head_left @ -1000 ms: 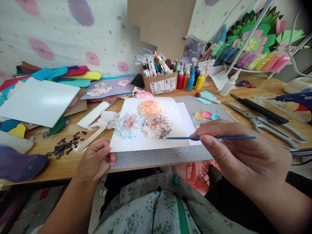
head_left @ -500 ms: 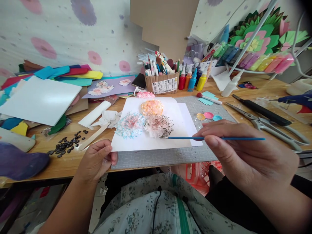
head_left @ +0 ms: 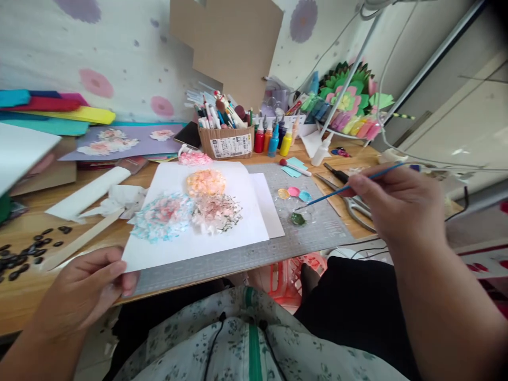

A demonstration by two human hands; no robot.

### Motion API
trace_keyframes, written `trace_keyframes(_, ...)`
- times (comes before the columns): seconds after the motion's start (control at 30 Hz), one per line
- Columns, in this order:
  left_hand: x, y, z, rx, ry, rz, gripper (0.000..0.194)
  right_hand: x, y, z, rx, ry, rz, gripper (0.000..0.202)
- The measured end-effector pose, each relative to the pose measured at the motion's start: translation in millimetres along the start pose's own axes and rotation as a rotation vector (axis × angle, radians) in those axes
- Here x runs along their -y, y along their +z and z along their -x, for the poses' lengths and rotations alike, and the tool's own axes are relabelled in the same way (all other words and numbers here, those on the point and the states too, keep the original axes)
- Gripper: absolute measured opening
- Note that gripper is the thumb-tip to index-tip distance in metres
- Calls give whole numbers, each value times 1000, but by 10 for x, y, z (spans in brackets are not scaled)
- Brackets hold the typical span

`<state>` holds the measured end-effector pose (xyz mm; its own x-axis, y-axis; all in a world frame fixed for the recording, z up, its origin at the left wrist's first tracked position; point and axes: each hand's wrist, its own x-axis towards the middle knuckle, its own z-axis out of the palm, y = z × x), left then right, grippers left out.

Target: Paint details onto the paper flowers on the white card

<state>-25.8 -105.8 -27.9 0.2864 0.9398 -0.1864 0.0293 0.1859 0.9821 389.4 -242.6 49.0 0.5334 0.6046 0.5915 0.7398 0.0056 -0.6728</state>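
Note:
My left hand (head_left: 93, 280) pinches the near left corner of a white sheet of paper (head_left: 234, 233). On the sheet are three fluffy paper flowers: an orange one (head_left: 206, 182), a blue and pink one (head_left: 162, 214) and a brownish one with dark green edges (head_left: 216, 212). In my right hand (head_left: 400, 198) is a thin blue paintbrush (head_left: 329, 194), its tip just above a dab of dark green paint (head_left: 297, 218). Yellow, pink (head_left: 293, 191) and blue paint dabs lie behind the green one.
A grey cutting mat (head_left: 317, 225) lies under the sheet. Scissors (head_left: 359, 209) and a glue bottle (head_left: 321, 151) are at the right. Behind stand a pen box (head_left: 232, 143) and paint bottles (head_left: 273, 140). Black pebbles (head_left: 24, 256) lie at the left.
My right hand has moved the brush from the brownish flower to the green paint, which my hand hid before. The view has turned to the right. My left hand still holds the paper's corner.

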Motion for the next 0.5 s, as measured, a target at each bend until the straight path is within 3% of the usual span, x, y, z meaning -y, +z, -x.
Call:
trace_keyframes(0.13, 37, -66, -16, 28, 12, -111, 40, -183, 11, -18, 188, -15, 139, 19)
trace_keyframes(0.3, 93, -131, -62, 78, 80, -199, 41, -161, 69, 13, 286, -61, 212, 18)
trace_keyframes(0.37, 73, -108, -48, 92, 82, -179, 40, -149, 34, 8, 260, -78, 198, 17)
trace_keyframes(0.5, -23, 5, 26, 68, 44, -106, 35, -104, -82, 72, 73, -115, 42, 12)
